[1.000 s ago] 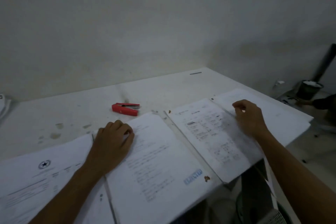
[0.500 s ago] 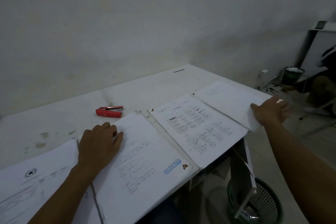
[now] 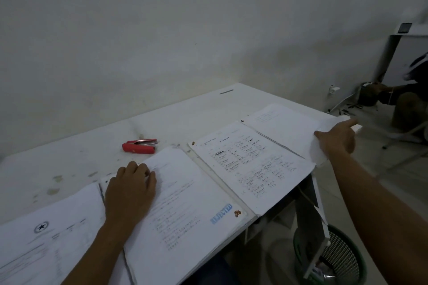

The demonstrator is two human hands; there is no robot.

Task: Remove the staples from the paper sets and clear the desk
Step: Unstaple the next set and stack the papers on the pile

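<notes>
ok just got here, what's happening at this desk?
A person is sorting paper sets on a white desk. The left hand rests on the set stamped REJECTED, fingers curled at its top edge. The right hand grips the far-right set at the desk's edge. Another printed set lies between them, and one with a star emblem sits at the left. The red staple remover lies untouched behind the papers. A green bin stands below.

Hidden and cut off
Your right hand [image 3: 335, 139] covers the far paper's [image 3: 284, 127] corner; the star-crested sheet [image 3: 41, 245] leaves the frame.
</notes>
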